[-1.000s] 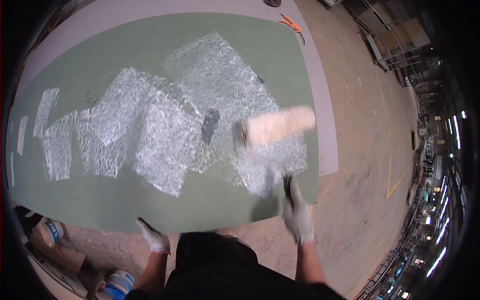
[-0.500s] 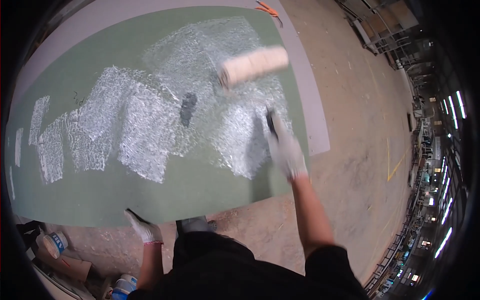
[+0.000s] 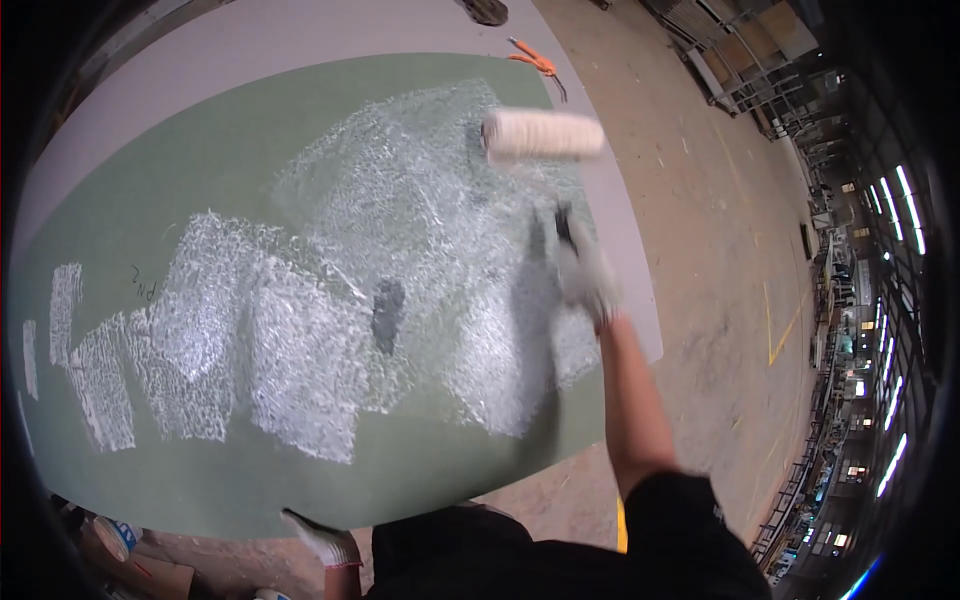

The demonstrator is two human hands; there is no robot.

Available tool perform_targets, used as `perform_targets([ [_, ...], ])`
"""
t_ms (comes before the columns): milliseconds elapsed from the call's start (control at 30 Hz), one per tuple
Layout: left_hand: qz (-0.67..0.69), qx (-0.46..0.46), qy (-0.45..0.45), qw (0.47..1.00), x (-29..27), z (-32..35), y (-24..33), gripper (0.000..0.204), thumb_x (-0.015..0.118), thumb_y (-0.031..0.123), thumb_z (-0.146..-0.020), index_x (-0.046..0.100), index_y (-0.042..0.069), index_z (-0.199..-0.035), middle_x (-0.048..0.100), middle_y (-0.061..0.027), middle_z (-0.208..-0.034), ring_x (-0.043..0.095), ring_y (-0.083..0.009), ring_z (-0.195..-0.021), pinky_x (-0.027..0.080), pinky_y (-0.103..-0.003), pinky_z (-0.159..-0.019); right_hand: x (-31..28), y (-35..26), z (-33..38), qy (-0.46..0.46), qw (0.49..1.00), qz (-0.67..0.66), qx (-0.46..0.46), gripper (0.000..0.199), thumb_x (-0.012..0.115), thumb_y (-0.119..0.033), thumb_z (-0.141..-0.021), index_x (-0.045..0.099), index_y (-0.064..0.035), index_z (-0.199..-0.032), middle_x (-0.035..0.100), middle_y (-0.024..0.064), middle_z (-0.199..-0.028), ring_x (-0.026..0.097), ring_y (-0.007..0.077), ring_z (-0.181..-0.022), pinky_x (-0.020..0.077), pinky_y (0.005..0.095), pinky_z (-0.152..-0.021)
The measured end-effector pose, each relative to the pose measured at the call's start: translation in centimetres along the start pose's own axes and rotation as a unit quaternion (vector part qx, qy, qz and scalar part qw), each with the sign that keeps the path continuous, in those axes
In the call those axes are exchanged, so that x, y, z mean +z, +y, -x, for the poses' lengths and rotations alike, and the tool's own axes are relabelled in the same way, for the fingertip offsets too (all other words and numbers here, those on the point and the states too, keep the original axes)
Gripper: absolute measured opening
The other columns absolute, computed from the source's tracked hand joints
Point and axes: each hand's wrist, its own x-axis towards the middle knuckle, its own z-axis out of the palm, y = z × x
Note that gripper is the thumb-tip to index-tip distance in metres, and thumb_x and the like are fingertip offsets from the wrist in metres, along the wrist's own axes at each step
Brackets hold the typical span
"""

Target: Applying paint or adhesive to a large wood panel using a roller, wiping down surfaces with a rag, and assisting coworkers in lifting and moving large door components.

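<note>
My right hand [image 3: 588, 275], in a pale knit glove, is closed round the dark handle of a paint roller [image 3: 545, 135]. The roller has a fluffy off-white sleeve, held across the far right part of a large green board [image 3: 210, 500]. Patches of wet, whitish coating [image 3: 305, 370] cover much of the board, with a darker smear [image 3: 388, 315] near the middle. My left hand [image 3: 328, 542], also gloved, rests at the board's near edge with its fingers stretched out and no tool visible in it.
The green board lies on a larger pale sheet [image 3: 625, 250]. Orange-handled pliers [image 3: 535, 55] and a dark object [image 3: 485, 10] lie at its far end. A white-and-blue bucket [image 3: 118, 538] and cardboard [image 3: 155, 577] stand low at left. Racks [image 3: 745, 60] stand at the far right.
The roller has moved right across the board, along with my right hand. The view has shifted, so the board sits lower in the picture. My left hand stays at the near edge.
</note>
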Motion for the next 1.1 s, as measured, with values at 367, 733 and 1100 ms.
perform_targets([
  [367,0.004,0.018,0.026,0.999,2.1,-0.2,0.3,0.079,0.042,0.059,-0.106,0.027,0.005,-0.162,0.028,-0.0101,-0.168,0.032,-0.0261,-0.151,0.025,-0.039,-0.125,2.9,-6.4,-12.1,-0.075,0.989,0.1,0.076,0.044,0.05,-0.021,-0.096,0.048,-0.0118,-0.139,0.068,0.0325,-0.11,0.067,0.0499,-0.101,0.0507,0.0566,-0.09],
  [733,-0.013,0.008,0.023,1.0,-1.0,-0.2,0.9,0.081,0.041,0.061,-0.106,0.025,0.005,-0.162,0.027,-0.0115,-0.168,0.031,-0.0294,-0.15,0.024,-0.042,-0.124,-8.2,-9.0,14.1,-0.164,0.964,0.013,0.21,0.063,0.051,-0.01,-0.096,0.039,-0.0175,-0.158,0.073,0.0175,-0.111,0.065,0.0204,-0.055,0.0563,0.0404,-0.054],
  [1100,-0.018,0.057,-0.011,0.998,2.1,-0.1,0.0,0.073,0.045,0.057,-0.106,0.037,0.005,-0.157,0.037,-0.0088,-0.163,0.04,-0.0256,-0.145,0.03,-0.041,-0.121,0.0,-8.7,-11.2,-0.125,0.984,0.009,0.13,0.04,0.05,-0.024,-0.095,0.056,-0.0148,-0.134,0.072,0.0255,-0.105,0.073,0.0385,-0.088,0.0562,0.0487,-0.073],
])
